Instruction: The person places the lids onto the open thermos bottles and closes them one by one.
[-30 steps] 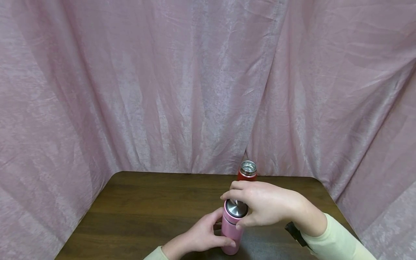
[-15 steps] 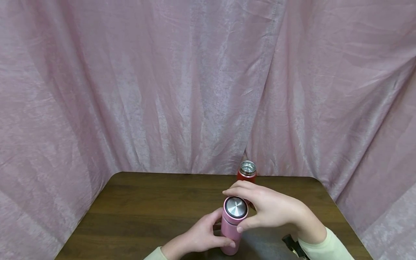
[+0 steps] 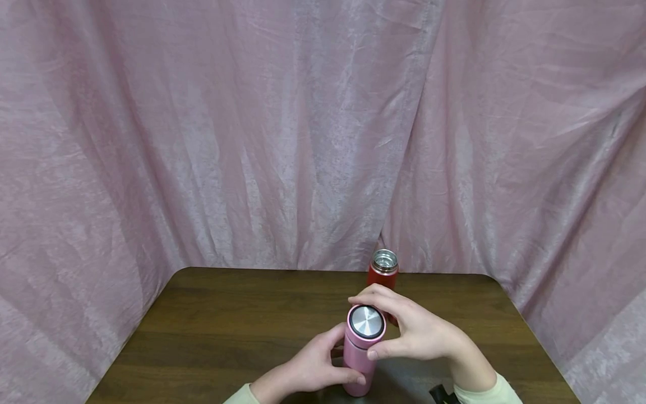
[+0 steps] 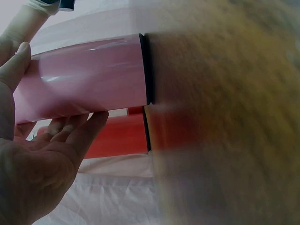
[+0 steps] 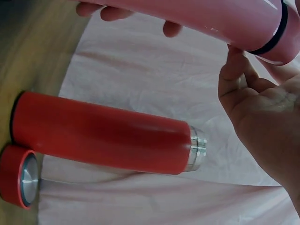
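Note:
A pink thermos (image 3: 356, 357) stands upright on the table, its steel-topped lid (image 3: 367, 322) on. Low on its body, my left hand (image 3: 317, 359) grips it between thumb and fingers; in the left wrist view the thermos's dark base (image 4: 146, 70) meets the tabletop. My right hand (image 3: 421, 332) curls around the upper end, thumb at the near side and fingers behind. In the right wrist view its bent fingers touch near the dark seam (image 5: 274, 35) under the lid. Behind them stands a red thermos (image 5: 101, 133) without a lid, its steel mouth (image 3: 385, 260) uncovered.
A red lid (image 5: 11, 176) with a steel top sits on the table beside the red thermos's base. The brown wooden table (image 3: 242, 320) ends at a pink curtain (image 3: 282, 140) that hangs behind and on both sides.
My right hand has come off the top of the lid, uncovering its steel disc, and turned so the wrist sits lower and further left. The left hand and pink thermos stay nearly still.

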Action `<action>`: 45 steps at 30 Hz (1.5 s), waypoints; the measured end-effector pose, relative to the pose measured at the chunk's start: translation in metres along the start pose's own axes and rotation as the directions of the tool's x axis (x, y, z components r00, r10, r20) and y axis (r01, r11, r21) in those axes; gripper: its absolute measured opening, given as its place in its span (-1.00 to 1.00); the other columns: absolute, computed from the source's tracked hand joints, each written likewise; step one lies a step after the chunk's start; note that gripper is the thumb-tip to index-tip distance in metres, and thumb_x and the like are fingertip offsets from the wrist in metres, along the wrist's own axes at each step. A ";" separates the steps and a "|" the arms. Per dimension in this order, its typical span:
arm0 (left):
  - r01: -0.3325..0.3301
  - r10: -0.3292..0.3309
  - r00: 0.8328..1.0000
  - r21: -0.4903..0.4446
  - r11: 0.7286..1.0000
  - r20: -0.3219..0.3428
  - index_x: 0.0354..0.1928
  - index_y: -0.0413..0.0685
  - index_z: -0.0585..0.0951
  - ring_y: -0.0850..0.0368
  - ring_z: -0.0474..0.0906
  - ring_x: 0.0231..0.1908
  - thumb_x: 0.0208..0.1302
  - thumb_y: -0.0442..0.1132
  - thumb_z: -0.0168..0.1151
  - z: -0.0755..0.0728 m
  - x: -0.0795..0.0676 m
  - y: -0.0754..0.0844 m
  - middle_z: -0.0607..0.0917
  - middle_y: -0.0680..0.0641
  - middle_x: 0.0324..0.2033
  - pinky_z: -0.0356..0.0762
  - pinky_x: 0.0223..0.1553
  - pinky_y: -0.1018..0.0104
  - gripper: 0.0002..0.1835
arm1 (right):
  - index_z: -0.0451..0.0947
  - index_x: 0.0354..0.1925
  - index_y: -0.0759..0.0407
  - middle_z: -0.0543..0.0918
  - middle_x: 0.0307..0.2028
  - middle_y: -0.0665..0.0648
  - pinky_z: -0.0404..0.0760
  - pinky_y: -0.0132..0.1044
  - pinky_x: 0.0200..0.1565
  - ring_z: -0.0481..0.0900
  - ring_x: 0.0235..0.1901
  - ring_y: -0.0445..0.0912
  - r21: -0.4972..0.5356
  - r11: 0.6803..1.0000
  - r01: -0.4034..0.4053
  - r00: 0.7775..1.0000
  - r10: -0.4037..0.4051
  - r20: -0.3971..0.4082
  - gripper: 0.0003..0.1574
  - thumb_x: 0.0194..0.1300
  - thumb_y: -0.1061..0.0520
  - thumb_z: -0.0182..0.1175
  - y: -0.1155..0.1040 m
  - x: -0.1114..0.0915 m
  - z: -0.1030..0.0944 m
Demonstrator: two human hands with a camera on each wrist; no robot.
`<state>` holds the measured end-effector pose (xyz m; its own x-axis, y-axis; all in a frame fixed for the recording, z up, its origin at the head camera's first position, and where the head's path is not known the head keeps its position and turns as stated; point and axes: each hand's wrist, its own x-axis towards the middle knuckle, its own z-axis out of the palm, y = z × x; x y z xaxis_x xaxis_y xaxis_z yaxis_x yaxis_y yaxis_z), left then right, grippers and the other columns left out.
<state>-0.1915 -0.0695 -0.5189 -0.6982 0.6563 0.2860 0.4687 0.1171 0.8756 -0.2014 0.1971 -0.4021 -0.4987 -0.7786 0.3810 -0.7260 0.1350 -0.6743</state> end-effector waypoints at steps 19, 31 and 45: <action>0.008 -0.008 1.000 -0.011 1.000 -0.001 0.43 0.26 0.54 0.16 0.65 0.30 0.26 -0.15 0.72 0.001 0.000 -0.001 0.71 0.13 0.28 0.63 0.37 0.14 -0.24 | 0.43 0.56 0.21 0.56 0.33 0.20 0.68 -0.18 0.27 0.60 0.25 0.02 0.128 0.985 0.114 0.989 -0.100 -0.105 -0.07 0.32 0.26 0.56 0.024 -0.008 0.016; 0.007 -0.007 1.000 -0.015 1.000 -0.004 0.45 0.27 0.53 0.15 0.65 0.30 0.26 -0.15 0.72 0.001 -0.001 0.000 0.71 0.12 0.29 0.64 0.35 0.16 -0.24 | 0.49 0.43 0.13 0.66 0.22 0.12 0.73 -0.17 0.20 0.67 0.16 0.00 0.113 0.988 0.102 0.984 -0.084 -0.155 -0.17 0.29 0.24 0.60 0.027 -0.008 0.021; -0.009 0.009 1.000 0.019 1.000 -0.013 0.45 0.27 0.52 0.17 0.66 0.28 0.26 -0.14 0.72 0.002 -0.001 -0.002 0.72 0.13 0.27 0.64 0.35 0.17 -0.23 | 0.52 0.33 0.09 0.65 0.14 0.09 0.74 -0.22 0.12 0.68 0.09 -0.03 0.037 0.996 0.081 0.975 -0.072 -0.210 -0.11 0.14 0.17 0.75 0.021 -0.005 0.024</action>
<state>-0.1907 -0.0689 -0.5212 -0.7007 0.6478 0.2991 0.4854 0.1255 0.8653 -0.2023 0.1892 -0.4337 -0.5338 -0.6399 0.5527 -0.7461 0.0489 -0.6640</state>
